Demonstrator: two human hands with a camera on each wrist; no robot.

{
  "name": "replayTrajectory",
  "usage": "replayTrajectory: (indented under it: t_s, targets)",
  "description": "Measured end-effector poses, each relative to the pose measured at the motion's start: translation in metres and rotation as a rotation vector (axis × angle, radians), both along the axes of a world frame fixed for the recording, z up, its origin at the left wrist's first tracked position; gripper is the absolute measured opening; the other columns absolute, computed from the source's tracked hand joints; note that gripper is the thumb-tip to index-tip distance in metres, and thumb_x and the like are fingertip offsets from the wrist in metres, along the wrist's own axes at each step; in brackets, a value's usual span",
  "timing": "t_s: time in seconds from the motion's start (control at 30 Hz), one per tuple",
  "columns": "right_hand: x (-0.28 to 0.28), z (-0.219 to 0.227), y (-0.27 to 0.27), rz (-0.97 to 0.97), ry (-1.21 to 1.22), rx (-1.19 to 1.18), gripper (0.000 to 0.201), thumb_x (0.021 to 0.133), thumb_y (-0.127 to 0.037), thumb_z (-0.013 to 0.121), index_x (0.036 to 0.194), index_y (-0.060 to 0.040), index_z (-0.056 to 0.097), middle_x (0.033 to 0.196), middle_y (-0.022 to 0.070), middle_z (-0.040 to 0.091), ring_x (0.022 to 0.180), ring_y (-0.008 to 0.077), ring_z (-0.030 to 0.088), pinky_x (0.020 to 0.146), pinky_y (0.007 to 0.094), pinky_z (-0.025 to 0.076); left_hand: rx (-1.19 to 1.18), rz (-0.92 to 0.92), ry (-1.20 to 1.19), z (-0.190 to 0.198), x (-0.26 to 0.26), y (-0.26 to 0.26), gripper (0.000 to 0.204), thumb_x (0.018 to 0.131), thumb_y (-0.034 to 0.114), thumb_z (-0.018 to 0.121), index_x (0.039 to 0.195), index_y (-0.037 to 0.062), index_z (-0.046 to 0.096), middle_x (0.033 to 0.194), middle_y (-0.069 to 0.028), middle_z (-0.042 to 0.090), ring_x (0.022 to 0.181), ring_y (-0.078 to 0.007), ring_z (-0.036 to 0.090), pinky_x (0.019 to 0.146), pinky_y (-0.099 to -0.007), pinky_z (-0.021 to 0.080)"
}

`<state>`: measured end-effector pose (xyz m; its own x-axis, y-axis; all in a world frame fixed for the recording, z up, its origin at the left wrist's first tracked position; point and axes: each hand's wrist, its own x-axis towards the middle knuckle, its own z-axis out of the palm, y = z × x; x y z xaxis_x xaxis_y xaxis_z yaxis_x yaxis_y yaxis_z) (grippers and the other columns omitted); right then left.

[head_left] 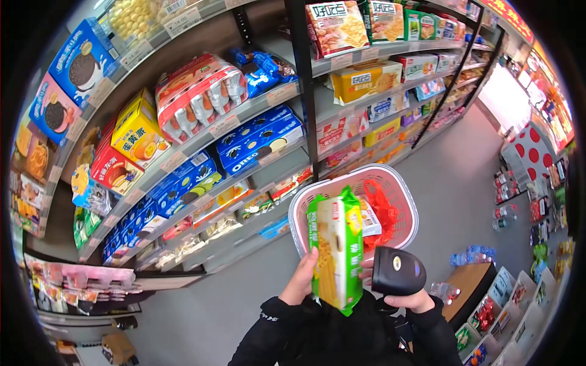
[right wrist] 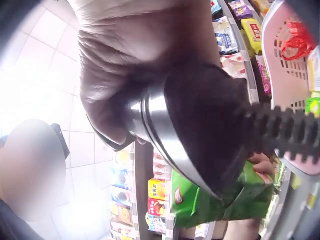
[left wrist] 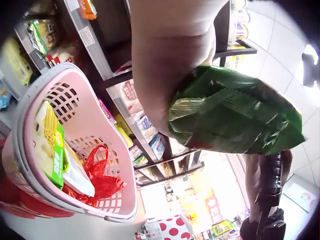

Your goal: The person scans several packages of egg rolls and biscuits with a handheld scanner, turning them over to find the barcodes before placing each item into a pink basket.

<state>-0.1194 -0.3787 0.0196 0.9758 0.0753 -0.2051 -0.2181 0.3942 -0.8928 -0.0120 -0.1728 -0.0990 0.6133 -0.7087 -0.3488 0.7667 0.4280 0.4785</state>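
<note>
My left hand point(head_left: 299, 282) grips a biscuit packet point(head_left: 345, 250) with bright green ends and a pale, cracker-printed side, tilted upright before my chest. In my right hand point(head_left: 416, 302) is a black barcode scanner point(head_left: 397, 273), its head close beside the packet. The left wrist view has the packet's crimped green end point(left wrist: 235, 112) jutting past the hand. Seen from the right wrist, the scanner point(right wrist: 200, 125) fills the middle, a coiled cord point(right wrist: 285, 132) running from it. Behind the packet stands a pink basket point(left wrist: 82, 112) holding a red plastic bag point(left wrist: 102, 175), a white pack point(left wrist: 77, 170) and a yellow-green packet point(left wrist: 55, 150).
Shelves of boxed biscuits point(head_left: 259, 139) and snack bags line the left and front. Grey floor point(head_left: 433, 158) runs along the aisle. At right stand a wooden-topped unit point(head_left: 470, 293), bins of snacks point(head_left: 488, 314), bottles point(head_left: 476, 255) and a red-dotted box point(head_left: 530, 149).
</note>
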Motion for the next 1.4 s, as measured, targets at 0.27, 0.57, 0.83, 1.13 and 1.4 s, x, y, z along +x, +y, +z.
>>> replayTrajectory:
  t_s: [0.27,0.57,0.83,1.13,1.4]
  targets:
    - [0.014,0.010,0.059,0.247,0.171,-0.145,0.049,0.072,-0.006,0.066,0.115,-0.0007,0.043,0.101,0.0112,0.057,0.086,0.0162,0.057,0.080,0.0309,0.044,0.083,0.071,0.160,0.073,-0.001,0.095,0.050,0.085,0.036,0.046,0.124,0.0058,0.036,0.079,-0.0066,0.050,0.065,-0.0155,0.048,0.061,-0.0277,0.043]
    - [0.029,0.003,0.172,0.393,-0.114,-0.327,0.045,0.070,-0.014,0.070,0.108,-0.0001,0.050,0.104,0.0066,0.056,0.098,0.0135,0.050,0.087,0.0276,0.038,-0.089,0.116,0.191,0.074,-0.032,0.246,0.065,0.079,0.052,0.044,0.128,0.0119,0.032,0.072,-0.0058,0.038,0.058,-0.0149,0.038,0.048,-0.0290,0.036]
    - [0.037,0.012,0.236,0.604,-0.177,-0.389,0.034,0.067,-0.010,0.060,0.098,0.0015,0.053,0.085,0.0131,0.061,0.077,0.0196,0.059,0.073,0.0298,0.045,-0.133,0.092,0.234,0.058,-0.056,0.309,0.067,0.076,0.056,0.045,0.124,0.0110,0.038,0.069,-0.0056,0.038,0.055,-0.0135,0.036,0.051,-0.0267,0.032]
    - [0.018,0.022,0.265,0.611,-0.293,-0.429,0.038,0.066,-0.009,0.057,0.102,0.0018,0.050,0.089,0.0162,0.059,0.084,0.0249,0.058,0.077,0.0316,0.044,-0.033,0.071,0.232,0.057,-0.073,0.322,0.063,0.077,0.049,0.050,0.124,0.0088,0.039,0.074,-0.0041,0.047,0.054,-0.0142,0.039,0.048,-0.0259,0.035]
    - [0.001,0.040,0.269,0.575,-0.282,-0.506,0.040,0.066,-0.007,0.056,0.103,0.0026,0.049,0.090,0.0171,0.059,0.085,0.0267,0.058,0.078,0.0321,0.044,0.331,-0.062,0.102,0.076,-0.077,0.321,0.062,0.078,0.046,0.050,0.125,0.0076,0.038,0.074,-0.0038,0.048,0.054,-0.0144,0.040,0.046,-0.0253,0.036]
